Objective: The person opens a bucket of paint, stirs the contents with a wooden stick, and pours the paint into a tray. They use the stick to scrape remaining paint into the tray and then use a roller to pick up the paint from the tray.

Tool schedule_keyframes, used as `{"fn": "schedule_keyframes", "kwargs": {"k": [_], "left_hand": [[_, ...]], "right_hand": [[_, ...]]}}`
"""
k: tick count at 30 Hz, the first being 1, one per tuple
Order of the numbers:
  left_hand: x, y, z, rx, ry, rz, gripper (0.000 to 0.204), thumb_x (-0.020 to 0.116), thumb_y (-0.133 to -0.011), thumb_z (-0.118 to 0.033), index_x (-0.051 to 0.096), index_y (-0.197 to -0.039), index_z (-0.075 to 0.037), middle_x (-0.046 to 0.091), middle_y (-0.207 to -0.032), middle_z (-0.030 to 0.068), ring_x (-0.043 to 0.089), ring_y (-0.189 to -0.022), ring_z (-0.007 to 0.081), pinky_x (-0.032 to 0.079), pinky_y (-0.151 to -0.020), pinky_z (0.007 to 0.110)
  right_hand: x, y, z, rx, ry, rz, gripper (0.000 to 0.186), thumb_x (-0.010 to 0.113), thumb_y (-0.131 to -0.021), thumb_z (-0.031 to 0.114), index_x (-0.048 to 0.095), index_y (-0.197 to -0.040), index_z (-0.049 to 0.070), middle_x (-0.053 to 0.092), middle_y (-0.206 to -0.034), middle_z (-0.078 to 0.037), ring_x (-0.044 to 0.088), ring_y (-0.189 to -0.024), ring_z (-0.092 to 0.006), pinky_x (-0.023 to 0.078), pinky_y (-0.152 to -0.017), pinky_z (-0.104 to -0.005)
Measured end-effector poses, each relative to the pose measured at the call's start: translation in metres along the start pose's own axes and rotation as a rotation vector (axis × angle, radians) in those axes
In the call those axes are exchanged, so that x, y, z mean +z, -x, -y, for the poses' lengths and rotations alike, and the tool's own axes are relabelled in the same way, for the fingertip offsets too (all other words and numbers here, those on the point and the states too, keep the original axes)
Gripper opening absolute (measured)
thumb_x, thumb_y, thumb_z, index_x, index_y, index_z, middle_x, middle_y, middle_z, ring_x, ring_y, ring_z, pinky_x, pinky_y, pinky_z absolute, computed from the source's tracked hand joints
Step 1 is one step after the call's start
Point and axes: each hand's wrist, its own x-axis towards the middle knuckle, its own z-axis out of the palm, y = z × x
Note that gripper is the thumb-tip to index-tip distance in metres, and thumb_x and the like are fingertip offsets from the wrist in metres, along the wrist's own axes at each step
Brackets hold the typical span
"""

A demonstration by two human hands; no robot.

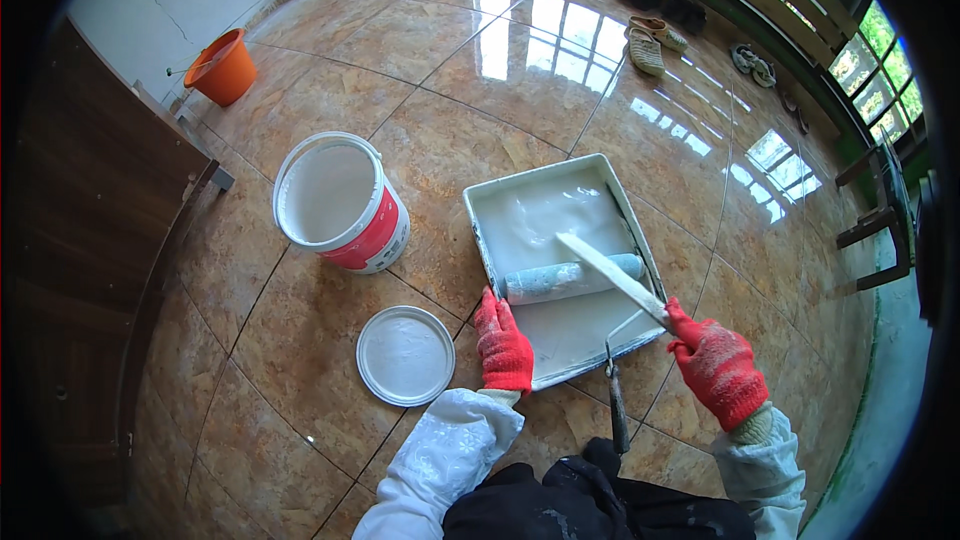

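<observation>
A white paint tray point(478, 241) lies on the floor in front of me, with white paint pooled in its far part. My left hand point(505, 352), in a red glove, grips the tray's left rim. In my right hand point(718, 368), also gloved in red, is a paint-coated stirring stick point(622, 285). Its tip reaches over the wet paint, past a paint roller point(552, 282) with a light blue, paint-smeared sleeve. The roller rests across the tray, its dark handle point(618, 410) hanging over the near edge toward my knees.
Left of the tray stand a white and red paint bucket point(378, 232), uncovered, and its round lid point(406, 356) on the tiles. An orange bucket point(226, 70) is by the far-left wall. Shoes point(648, 50) line the far right, near a dark chair point(885, 225). Brown furniture point(90, 240) borders the left.
</observation>
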Motion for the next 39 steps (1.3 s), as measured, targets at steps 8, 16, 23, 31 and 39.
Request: {"fn": "schedule_keyframes", "kwargs": {"k": [8,16,23,31,39], "left_hand": [[0.001,0.001,-0.001,0.004,0.021,0.009,0.046,0.038,-0.101,-0.026,0.039,-0.137,0.002,0.045,-0.132,0.0247,0.042,-0.124,0.0386,0.034,-0.104,0.043],[0.001,0.001,-0.001,0.002,-0.001,0.013,0.046,0.037,-0.101,-0.026,0.039,-0.137,0.002,0.045,-0.133,0.0248,0.041,-0.124,0.039,0.033,-0.104,0.044],[0.0,0.001,-0.003,0.003,-0.017,0.015,0.045,0.037,-0.101,-0.025,0.038,-0.138,0.002,0.045,-0.133,0.0249,0.041,-0.124,0.0393,0.033,-0.104,0.044],[0.0,0.002,-0.004,0.029,0.011,0.016,0.045,0.038,-0.101,-0.024,0.038,-0.138,0.002,0.045,-0.133,0.0248,0.042,-0.123,0.0392,0.034,-0.104,0.044],[0.001,0.001,-0.001,0.02,0.014,0.019,0.045,0.038,-0.101,-0.025,0.038,-0.138,0.002,0.045,-0.132,0.0249,0.042,-0.123,0.0389,0.034,-0.104,0.044]], "right_hand": [[0.015,-0.039,-0.024,0.126,0.059,-0.039,0.053,0.055,-0.089,0.027,0.042,-0.14,0.03,0.062,-0.092,-0.017,0.062,-0.083,-0.0367,0.048,-0.075,-0.0459],[0.033,-0.029,0.018,-0.105,-0.033,0.005,0.055,0.057,-0.086,0.02,0.045,-0.139,0.028,0.062,-0.082,-0.015,0.063,-0.075,-0.0338,0.049,-0.066,-0.0441],[0.009,0.0,0.013,-0.118,-0.022,0.006,0.052,0.06,-0.085,0.023,0.049,-0.136,0.026,0.061,-0.082,-0.014,0.063,-0.075,-0.0336,0.049,-0.066,-0.0433],[0.007,-0.027,-0.016,0.09,0.118,-0.059,0.054,0.059,-0.087,0.026,0.044,-0.139,0.027,0.061,-0.086,-0.017,0.062,-0.079,-0.0353,0.048,-0.071,-0.0449],[0.021,-0.042,0.013,-0.067,-0.043,-0.018,0.054,0.057,-0.087,0.021,0.044,-0.139,0.027,0.062,-0.086,-0.016,0.063,-0.078,-0.0346,0.049,-0.07,-0.0447]]}}
